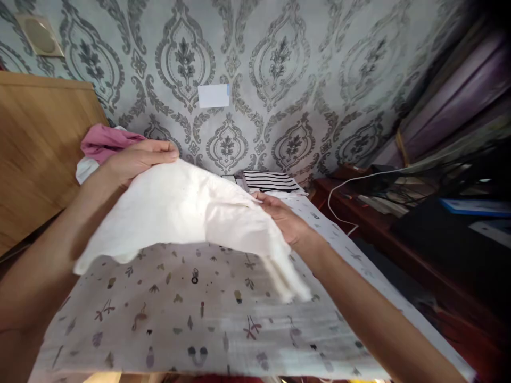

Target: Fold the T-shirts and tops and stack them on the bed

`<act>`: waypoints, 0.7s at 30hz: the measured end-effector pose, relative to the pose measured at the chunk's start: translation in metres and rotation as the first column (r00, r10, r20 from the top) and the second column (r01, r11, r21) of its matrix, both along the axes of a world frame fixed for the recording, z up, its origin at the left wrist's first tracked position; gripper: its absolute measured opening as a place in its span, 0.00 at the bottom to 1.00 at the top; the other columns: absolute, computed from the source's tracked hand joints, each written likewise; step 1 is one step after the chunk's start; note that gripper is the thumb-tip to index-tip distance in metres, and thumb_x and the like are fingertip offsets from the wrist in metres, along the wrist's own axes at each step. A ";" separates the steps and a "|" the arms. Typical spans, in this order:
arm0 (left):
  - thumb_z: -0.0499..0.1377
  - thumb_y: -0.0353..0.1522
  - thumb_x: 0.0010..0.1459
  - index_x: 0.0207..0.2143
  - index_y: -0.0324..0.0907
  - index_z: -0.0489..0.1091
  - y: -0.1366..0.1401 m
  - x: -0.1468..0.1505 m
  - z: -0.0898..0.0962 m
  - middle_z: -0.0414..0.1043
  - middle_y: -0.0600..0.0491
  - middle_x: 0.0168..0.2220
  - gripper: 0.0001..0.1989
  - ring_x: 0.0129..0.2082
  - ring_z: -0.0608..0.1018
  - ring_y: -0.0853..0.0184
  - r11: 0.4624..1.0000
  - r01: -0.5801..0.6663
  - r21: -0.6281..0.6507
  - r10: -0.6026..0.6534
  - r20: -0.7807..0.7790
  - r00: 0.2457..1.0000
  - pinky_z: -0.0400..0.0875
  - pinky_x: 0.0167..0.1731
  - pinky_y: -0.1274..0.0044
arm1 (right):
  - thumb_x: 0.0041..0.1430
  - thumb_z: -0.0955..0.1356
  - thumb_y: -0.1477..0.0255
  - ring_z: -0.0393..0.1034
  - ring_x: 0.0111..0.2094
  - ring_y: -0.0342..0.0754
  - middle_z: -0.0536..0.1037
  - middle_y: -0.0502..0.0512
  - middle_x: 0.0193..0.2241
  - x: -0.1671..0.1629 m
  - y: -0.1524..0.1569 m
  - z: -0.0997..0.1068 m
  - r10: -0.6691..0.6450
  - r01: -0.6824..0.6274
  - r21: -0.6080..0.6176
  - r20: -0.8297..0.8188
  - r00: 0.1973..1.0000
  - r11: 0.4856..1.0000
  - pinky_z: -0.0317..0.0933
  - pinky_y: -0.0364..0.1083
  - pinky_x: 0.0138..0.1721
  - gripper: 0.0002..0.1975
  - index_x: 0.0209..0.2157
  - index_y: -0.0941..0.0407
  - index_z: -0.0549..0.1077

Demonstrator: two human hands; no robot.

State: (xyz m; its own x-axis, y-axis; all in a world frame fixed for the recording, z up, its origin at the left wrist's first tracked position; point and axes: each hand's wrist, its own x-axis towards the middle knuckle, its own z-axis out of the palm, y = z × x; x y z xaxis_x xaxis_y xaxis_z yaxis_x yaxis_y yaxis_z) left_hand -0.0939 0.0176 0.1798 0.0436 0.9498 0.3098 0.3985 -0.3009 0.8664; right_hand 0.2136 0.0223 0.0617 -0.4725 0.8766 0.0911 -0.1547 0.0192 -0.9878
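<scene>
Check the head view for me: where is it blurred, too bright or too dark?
In the head view, the white cloth looks brightest near its middle, where little texture shows; in the head view, its end hanging below the right hand is smeared, as is part of the printed cover toward lower right; the head view's right edge sinks into darkness.

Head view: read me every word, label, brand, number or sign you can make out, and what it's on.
No text can be read.
White card on the wall: no legible writing.
Blue-and-white item at right: any print is too blurred to read.
White cloth: no lettering shows.
Patterned sheet: small motifs, no readable words.
</scene>
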 end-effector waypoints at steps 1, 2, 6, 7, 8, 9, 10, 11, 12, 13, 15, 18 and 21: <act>0.66 0.35 0.51 0.29 0.39 0.72 0.005 -0.009 -0.011 0.69 0.53 0.26 0.09 0.22 0.72 0.69 0.995 0.062 -0.082 -0.067 -0.063 0.996 0.69 0.26 0.77 | 0.48 0.73 0.59 0.70 0.28 0.47 0.77 0.50 0.30 0.009 0.003 0.005 0.036 -0.036 0.000 0.038 0.999 0.999 0.66 0.47 0.31 0.19 0.38 0.53 0.68; 0.66 0.37 0.49 0.29 0.41 0.72 0.011 -0.017 -0.026 0.71 0.53 0.27 0.09 0.23 0.73 0.68 0.974 0.132 -0.186 -0.157 -0.124 0.980 0.68 0.25 0.78 | 0.51 0.72 0.60 0.70 0.28 0.47 0.77 0.50 0.30 0.017 0.008 0.007 0.055 -0.056 0.008 0.116 0.992 0.998 0.65 0.47 0.31 0.17 0.39 0.54 0.69; 0.64 0.38 0.44 0.24 0.44 0.71 0.030 -0.034 -0.103 0.74 0.52 0.27 0.08 0.29 0.77 0.62 0.956 0.062 -0.288 -0.188 -0.434 0.881 0.69 0.28 0.77 | 0.59 0.67 0.70 0.72 0.33 0.49 0.78 0.54 0.32 0.033 0.023 -0.022 -0.233 0.063 0.273 0.655 0.719 0.960 0.66 0.49 0.37 0.08 0.40 0.56 0.74; 0.64 0.38 0.43 0.24 0.45 0.70 0.030 -0.034 -0.121 0.75 0.52 0.28 0.08 0.32 0.77 0.60 0.965 0.019 -0.262 -0.152 -0.501 0.852 0.70 0.30 0.77 | 0.59 0.66 0.71 0.72 0.36 0.50 0.79 0.56 0.35 0.034 0.023 -0.033 -0.329 0.065 0.369 0.719 0.612 0.927 0.67 0.50 0.41 0.09 0.41 0.56 0.75; 0.63 0.38 0.44 0.24 0.45 0.70 0.026 -0.034 -0.136 0.76 0.51 0.30 0.07 0.36 0.78 0.59 0.972 0.001 -0.234 -0.130 -0.539 0.832 0.70 0.32 0.77 | 0.60 0.66 0.72 0.73 0.40 0.51 0.79 0.57 0.39 0.036 0.020 -0.044 -0.395 0.044 0.443 0.746 0.536 0.895 0.66 0.50 0.44 0.10 0.43 0.56 0.75; 0.62 0.39 0.45 0.26 0.46 0.71 0.020 -0.033 -0.146 0.76 0.50 0.34 0.07 0.40 0.78 0.57 0.977 0.013 -0.214 -0.132 -0.552 0.823 0.70 0.34 0.76 | 0.62 0.65 0.72 0.72 0.44 0.52 0.78 0.58 0.44 0.038 0.015 -0.053 -0.425 0.007 0.488 0.755 0.500 0.873 0.66 0.51 0.47 0.12 0.46 0.55 0.75; 0.60 0.40 0.48 0.29 0.46 0.72 0.013 -0.032 -0.154 0.77 0.50 0.38 0.09 0.43 0.77 0.57 0.977 0.052 -0.207 -0.161 -0.552 0.818 0.70 0.37 0.76 | 0.63 0.65 0.70 0.72 0.47 0.53 0.77 0.58 0.48 0.040 0.008 -0.060 -0.422 -0.045 0.506 0.762 0.491 0.861 0.65 0.52 0.50 0.14 0.49 0.53 0.74; 0.59 0.42 0.51 0.32 0.47 0.73 0.004 -0.030 -0.158 0.77 0.50 0.41 0.11 0.45 0.77 0.57 0.973 0.103 -0.208 -0.204 -0.551 0.809 0.70 0.40 0.75 | 0.64 0.65 0.68 0.71 0.50 0.55 0.76 0.57 0.51 0.043 0.000 -0.064 -0.407 -0.094 0.511 0.771 0.489 0.854 0.64 0.54 0.52 0.16 0.52 0.52 0.73; 0.57 0.44 0.53 0.36 0.48 0.74 -0.006 -0.029 -0.160 0.76 0.49 0.43 0.13 0.46 0.76 0.56 0.964 0.148 -0.220 -0.250 -0.563 0.788 0.70 0.42 0.73 | 0.64 0.65 0.66 0.69 0.53 0.56 0.75 0.56 0.53 0.046 -0.009 -0.067 -0.393 -0.134 0.507 0.786 0.478 0.851 0.63 0.55 0.55 0.17 0.54 0.50 0.72; 0.57 0.45 0.54 0.39 0.49 0.74 -0.015 -0.027 -0.161 0.76 0.49 0.45 0.15 0.47 0.75 0.55 0.955 0.177 -0.239 -0.288 -0.589 0.755 0.69 0.44 0.72 | 0.64 0.66 0.64 0.67 0.56 0.57 0.73 0.56 0.56 0.050 -0.017 -0.069 -0.381 -0.165 0.497 0.804 0.456 0.852 0.61 0.57 0.57 0.19 0.56 0.49 0.71; 0.59 0.47 0.54 0.46 0.51 0.74 -0.033 -0.027 -0.162 0.74 0.47 0.52 0.19 0.53 0.73 0.52 0.934 0.202 -0.294 -0.350 -0.648 0.676 0.68 0.49 0.69 | 0.62 0.67 0.62 0.62 0.61 0.59 0.71 0.56 0.59 0.060 -0.031 -0.071 -0.366 -0.201 0.473 0.836 0.408 0.858 0.57 0.60 0.61 0.23 0.58 0.49 0.70; 0.63 0.50 0.51 0.57 0.56 0.69 -0.053 -0.032 -0.164 0.62 0.49 0.65 0.31 0.64 0.64 0.48 0.913 0.189 -0.362 -0.399 -0.692 0.602 0.65 0.55 0.67 | 0.60 0.69 0.58 0.56 0.65 0.59 0.66 0.59 0.63 0.078 -0.051 -0.079 -0.366 -0.239 0.492 0.828 0.425 0.837 0.53 0.61 0.64 0.28 0.60 0.50 0.68; 0.64 0.53 0.49 0.62 0.59 0.64 -0.068 -0.044 -0.169 0.54 0.52 0.70 0.38 0.68 0.59 0.49 0.906 0.182 -0.381 -0.413 -0.709 0.572 0.64 0.59 0.66 | 0.58 0.71 0.54 0.55 0.66 0.60 0.62 0.58 0.66 0.098 -0.071 -0.093 -0.388 -0.274 0.555 0.787 0.480 0.786 0.52 0.63 0.65 0.30 0.60 0.47 0.68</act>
State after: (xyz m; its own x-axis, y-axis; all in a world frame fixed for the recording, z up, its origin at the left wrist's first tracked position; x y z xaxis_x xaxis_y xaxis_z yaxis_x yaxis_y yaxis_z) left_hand -0.1379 -0.0500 0.0113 0.4455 0.8706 -0.2090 0.8662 -0.3600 0.3466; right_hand 0.3118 -0.0487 -0.0314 -0.5429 0.8282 0.1392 0.7437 0.5511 -0.3785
